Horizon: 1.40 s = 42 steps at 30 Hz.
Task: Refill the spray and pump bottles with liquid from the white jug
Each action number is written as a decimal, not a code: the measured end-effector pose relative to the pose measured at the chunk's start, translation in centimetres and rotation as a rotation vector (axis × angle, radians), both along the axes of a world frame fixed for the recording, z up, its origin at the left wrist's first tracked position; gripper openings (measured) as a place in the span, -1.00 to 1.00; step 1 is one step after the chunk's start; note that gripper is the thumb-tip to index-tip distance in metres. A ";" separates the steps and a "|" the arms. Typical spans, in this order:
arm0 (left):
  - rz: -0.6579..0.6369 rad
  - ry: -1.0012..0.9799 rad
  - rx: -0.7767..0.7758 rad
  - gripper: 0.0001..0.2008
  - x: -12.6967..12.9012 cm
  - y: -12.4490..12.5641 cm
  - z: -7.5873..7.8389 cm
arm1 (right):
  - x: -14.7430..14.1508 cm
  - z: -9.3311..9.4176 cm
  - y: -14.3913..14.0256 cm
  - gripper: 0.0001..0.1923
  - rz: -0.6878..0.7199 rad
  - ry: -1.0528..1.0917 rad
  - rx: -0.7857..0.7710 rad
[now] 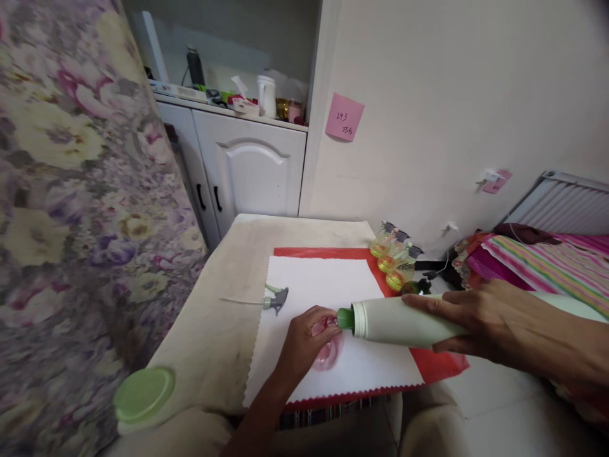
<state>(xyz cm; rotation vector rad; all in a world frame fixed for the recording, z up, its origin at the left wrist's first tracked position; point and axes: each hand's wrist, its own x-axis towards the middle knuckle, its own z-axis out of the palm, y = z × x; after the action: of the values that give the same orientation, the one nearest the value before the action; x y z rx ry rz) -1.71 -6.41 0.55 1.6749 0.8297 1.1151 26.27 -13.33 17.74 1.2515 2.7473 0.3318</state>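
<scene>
My left hand is closed around the neck of a clear pink spray bottle, which stands on a white sheet. In my right hand is a large pale green bottle, tipped nearly level with its threaded mouth to the left. The green spout in that mouth meets the pink bottle's top, right by my left fingertips. Whether liquid is running there is too small to tell. A grey-green trigger spray head lies left of my left hand, its thin tube pointing left.
Several clear spray bottles with yellow liquid line the table's right back edge. Beneath the white sheet lies a red sheet. A round green lid is at the lower left. Floral curtain hangs left; a cabinet stands behind.
</scene>
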 end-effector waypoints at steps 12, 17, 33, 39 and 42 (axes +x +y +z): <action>0.013 0.025 0.007 -0.87 0.0 0.0 0.1 | -1.1 1.1 -0.2 -0.41 0.020 0.045 -0.022; 0.010 0.020 0.007 -0.88 0.0 0.0 0.1 | -1.6 1.6 -0.6 -0.43 -0.039 -0.002 -0.051; 0.025 0.026 0.018 -0.86 0.0 0.1 0.1 | -1.0 1.0 0.0 -0.41 0.041 0.007 -0.023; 0.016 0.027 0.021 -0.86 0.0 0.0 0.0 | -1.1 1.2 0.0 -0.39 0.041 0.077 -0.067; 0.016 0.025 0.022 -0.86 0.0 0.0 0.0 | -1.2 1.4 -0.1 -0.41 0.019 0.048 -0.074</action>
<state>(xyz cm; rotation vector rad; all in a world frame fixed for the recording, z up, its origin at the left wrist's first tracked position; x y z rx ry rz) -1.70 -6.37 0.54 1.7063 0.8503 1.1205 25.03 -13.38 19.10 1.2324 2.7851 0.2014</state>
